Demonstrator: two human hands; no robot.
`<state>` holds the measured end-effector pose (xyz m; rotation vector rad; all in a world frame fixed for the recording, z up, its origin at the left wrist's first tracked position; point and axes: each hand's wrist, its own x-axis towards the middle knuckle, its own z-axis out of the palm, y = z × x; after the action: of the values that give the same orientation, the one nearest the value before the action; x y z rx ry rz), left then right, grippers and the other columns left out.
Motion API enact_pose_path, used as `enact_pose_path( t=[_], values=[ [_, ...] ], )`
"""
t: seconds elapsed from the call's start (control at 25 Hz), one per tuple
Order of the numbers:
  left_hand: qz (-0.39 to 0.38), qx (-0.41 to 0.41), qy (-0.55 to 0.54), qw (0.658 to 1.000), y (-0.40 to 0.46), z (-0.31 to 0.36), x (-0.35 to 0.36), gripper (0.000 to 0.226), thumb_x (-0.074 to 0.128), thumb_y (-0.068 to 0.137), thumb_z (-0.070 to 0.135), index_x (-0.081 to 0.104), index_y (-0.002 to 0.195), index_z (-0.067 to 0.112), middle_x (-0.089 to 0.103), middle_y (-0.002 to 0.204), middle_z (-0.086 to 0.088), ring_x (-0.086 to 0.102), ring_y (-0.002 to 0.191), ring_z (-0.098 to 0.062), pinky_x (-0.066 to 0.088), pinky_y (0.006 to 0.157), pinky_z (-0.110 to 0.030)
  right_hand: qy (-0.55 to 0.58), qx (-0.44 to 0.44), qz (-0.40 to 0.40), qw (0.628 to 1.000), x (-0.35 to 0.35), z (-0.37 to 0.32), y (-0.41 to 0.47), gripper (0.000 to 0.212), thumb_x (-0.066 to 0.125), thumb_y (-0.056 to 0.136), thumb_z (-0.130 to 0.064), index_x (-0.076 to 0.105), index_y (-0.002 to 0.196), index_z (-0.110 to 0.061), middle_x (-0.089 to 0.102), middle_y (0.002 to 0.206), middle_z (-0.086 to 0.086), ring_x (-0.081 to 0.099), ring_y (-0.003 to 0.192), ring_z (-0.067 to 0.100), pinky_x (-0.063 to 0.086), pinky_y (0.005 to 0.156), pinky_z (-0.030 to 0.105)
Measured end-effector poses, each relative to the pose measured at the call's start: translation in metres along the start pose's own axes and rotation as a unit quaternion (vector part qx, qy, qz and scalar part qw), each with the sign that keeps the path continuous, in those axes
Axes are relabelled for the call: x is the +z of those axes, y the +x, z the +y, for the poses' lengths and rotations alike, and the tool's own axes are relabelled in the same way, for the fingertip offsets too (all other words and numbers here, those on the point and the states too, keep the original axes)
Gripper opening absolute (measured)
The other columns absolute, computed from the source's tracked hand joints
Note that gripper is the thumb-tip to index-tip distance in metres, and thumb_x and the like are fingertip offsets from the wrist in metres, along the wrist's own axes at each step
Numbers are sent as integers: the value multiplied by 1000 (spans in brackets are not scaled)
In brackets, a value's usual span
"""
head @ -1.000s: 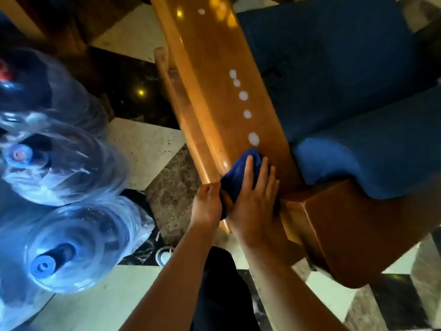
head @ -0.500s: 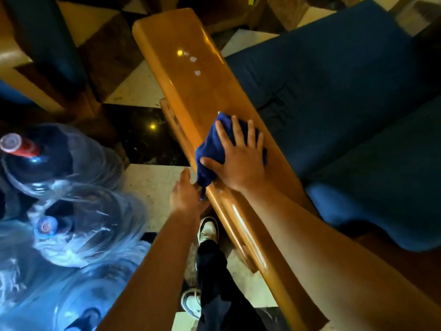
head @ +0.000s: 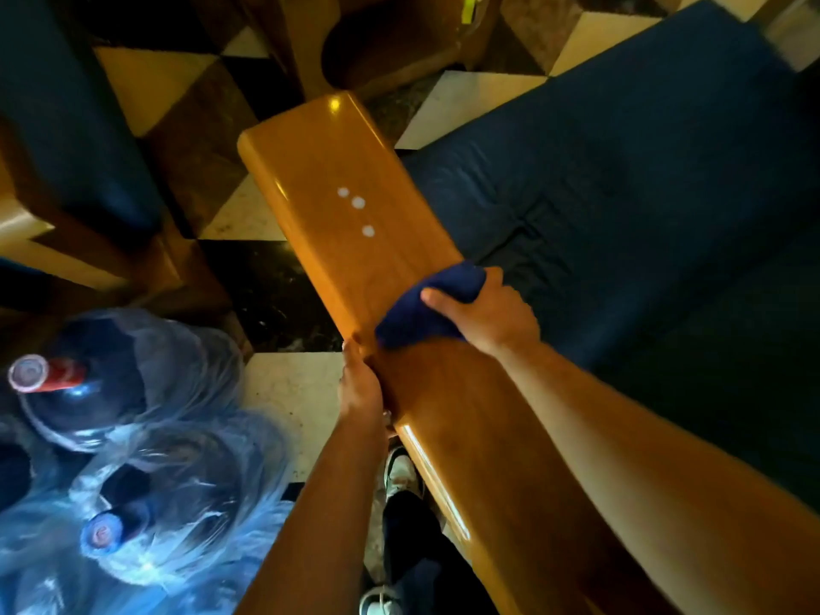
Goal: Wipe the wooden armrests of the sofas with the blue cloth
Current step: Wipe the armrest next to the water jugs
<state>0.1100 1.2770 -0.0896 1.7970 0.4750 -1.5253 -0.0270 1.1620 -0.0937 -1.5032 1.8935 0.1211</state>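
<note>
Clear plastic is what you hit first on the far left: a bunch of big see-through water jugs [head: 146,437] standing on the checkered stone floor [head: 288,383], one with a red cap [head: 31,372] and one with a blue cap [head: 102,532]. Moving right, the left hand [head: 359,388] is curled against the outer edge of the long glossy honey-coloured wooden armrest [head: 346,215], fingers together, gripping the side of the wood. Below it you can see a white sneaker [head: 399,472] and a dark trouser leg down on the floor. On top of the armrest, about halfway along, sits the bunched dark blue cloth [head: 421,312], pressed flat onto the wood by the right hand [head: 488,312], which is closed down over it with the thumb hooked across the front. Past the cloth, the armrest's far half shows a few white light spots [head: 357,202]. Right of all that is the dark navy sofa seat cushion [head: 643,193], touching the armrest's inner side.
</note>
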Motion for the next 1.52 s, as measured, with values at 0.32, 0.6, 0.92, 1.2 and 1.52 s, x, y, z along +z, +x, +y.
enact_pose_path(
  t=[0.32, 0.6, 0.92, 1.2, 1.52],
  values=[
    [50, 71, -83, 993, 17, 47, -8, 62, 36, 98, 68, 67, 105, 16, 71, 108, -10, 66, 100, -30, 52, 75, -45, 120, -57, -64, 989, -15, 60, -23, 62, 74, 90, -43, 47, 143, -27, 60, 139, 14, 65, 117, 24, 47, 93, 14],
    [26, 56, -55, 997, 28, 63, -24, 70, 28, 101, 68, 64, 115, 9, 73, 106, -16, 69, 97, -35, 54, 92, -52, -235, -176, 63, 954, 45, -24, -55, 146, 54, 58, -98, -14, 161, -19, -15, 167, 29, -12, 148, 62, 0, 119, 75],
    [-3, 45, -44, 998, 41, 72, -19, 71, 33, 100, 68, 67, 126, 12, 73, 120, -17, 69, 110, -34, 56, 90, -45, -204, -380, 141, 891, 107, -3, -106, 90, 78, 82, -27, 33, 159, -26, 19, 170, 13, 22, 153, 48, 24, 121, 65],
    [-57, 21, -64, 996, 64, 103, -29, 78, 25, 99, 72, 58, 143, 16, 65, 138, -16, 62, 125, -35, 50, 102, -49, -215, -370, 144, 892, 104, -75, -73, 57, 55, 96, -29, 46, 152, -34, 25, 170, 4, 24, 154, 44, 25, 123, 61],
    [-98, 97, -118, 983, 78, 189, -34, 71, 24, 101, 68, 61, 135, 19, 68, 132, -13, 65, 118, -31, 51, 91, -45, -247, -399, 138, 872, 103, -172, -8, 54, 43, 101, -23, 43, 155, -23, 17, 172, 3, 8, 159, 37, 11, 129, 53]
  ],
)
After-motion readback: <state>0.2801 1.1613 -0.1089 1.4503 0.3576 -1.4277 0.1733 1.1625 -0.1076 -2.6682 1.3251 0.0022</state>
